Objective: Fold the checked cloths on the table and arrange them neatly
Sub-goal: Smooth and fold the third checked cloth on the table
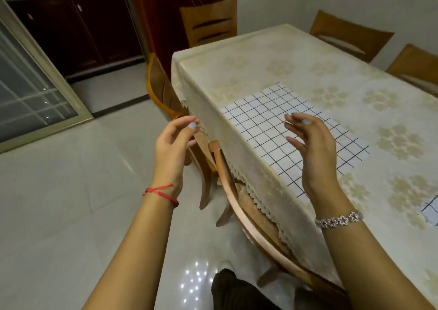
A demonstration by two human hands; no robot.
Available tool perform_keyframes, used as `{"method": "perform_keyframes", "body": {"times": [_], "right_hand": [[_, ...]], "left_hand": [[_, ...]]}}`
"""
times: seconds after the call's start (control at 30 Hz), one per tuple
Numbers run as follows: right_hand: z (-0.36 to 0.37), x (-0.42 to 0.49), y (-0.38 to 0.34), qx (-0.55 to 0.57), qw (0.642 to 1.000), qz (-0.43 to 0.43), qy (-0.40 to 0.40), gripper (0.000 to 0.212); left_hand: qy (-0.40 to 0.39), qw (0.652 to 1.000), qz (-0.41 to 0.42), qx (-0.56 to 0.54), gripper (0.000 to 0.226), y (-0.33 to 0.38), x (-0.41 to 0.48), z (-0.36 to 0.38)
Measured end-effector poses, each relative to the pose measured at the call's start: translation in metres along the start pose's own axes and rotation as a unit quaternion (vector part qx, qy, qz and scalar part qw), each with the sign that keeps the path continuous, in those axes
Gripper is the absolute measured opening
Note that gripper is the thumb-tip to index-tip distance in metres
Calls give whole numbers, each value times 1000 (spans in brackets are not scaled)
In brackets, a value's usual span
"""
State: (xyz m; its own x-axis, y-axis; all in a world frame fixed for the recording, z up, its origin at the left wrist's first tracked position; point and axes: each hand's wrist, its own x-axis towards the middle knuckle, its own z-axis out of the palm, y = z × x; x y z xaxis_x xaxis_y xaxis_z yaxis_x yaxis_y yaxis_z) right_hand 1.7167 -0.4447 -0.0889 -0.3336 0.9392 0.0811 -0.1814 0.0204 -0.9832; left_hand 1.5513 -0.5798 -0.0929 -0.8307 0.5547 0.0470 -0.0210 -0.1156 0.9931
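**Fig. – head view, person at the long side of a table.**

- **Table** [260,58]: covered w/ a cream, flower-print cover w/ a lace hem.
- **Checked cloth** [258,124]: white w/ a thin dark grid. It lies spread flat on the tabletop, toward the near edge & the left end. Its near corner reaches the table edge, by the R wrist.
- **Second checked cloth** [431,211]: only a corner shows, at the frame's right border. It is also on the tabletop, well apart from the first.
- **L hand** [174,143]: raised in the air beside the table, off its edge, palm turned inward. Fingers are loosely curled, w/ the thumb close to the fingertips. The gap is narrow & the hand holds nothing.
- **R hand** [312,153]: raised over the checked cloth's near half, palm facing left. Fingers are spread & slightly bent. The hand is wide & holds nothing; it appears to hover w/o gripping the cloth.
- **Wrists**: red string bracelet [161,194] on the L, silver flower-link bracelet [339,220] on the R.
- **Seating**: near chair [233,198] is tucked under the table between the two forearms. Left chair [158,82] stands further along the same side. End chair [208,22] stands at the table's far end. Two more chairs [348,34] stand on the far side.
- **Room**: pale glossy floor [59,191], dark cabinet [78,29] at back left, glass door [23,84] at far left.
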Motion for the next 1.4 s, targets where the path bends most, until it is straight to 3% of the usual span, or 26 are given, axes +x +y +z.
{"method": "perform_keyframes", "body": {"times": [0.43,0.83,1.17,1.4], "right_hand": [[40,83,6,-32,995,-18,97,24],[78,102,14,-42,967,-52,245,22],[69,93,20,-65,939,-41,335,18],[33,93,18,-70,929,-40,360,22]], "left_hand": [[-95,994,-25,-37,18,-10,125,47],[-287,956,-51,-46,16,-15,220,74],[-382,920,-86,-30,14,-30,234,112],[-391,915,-99,-14,14,-42,221,150]]}}
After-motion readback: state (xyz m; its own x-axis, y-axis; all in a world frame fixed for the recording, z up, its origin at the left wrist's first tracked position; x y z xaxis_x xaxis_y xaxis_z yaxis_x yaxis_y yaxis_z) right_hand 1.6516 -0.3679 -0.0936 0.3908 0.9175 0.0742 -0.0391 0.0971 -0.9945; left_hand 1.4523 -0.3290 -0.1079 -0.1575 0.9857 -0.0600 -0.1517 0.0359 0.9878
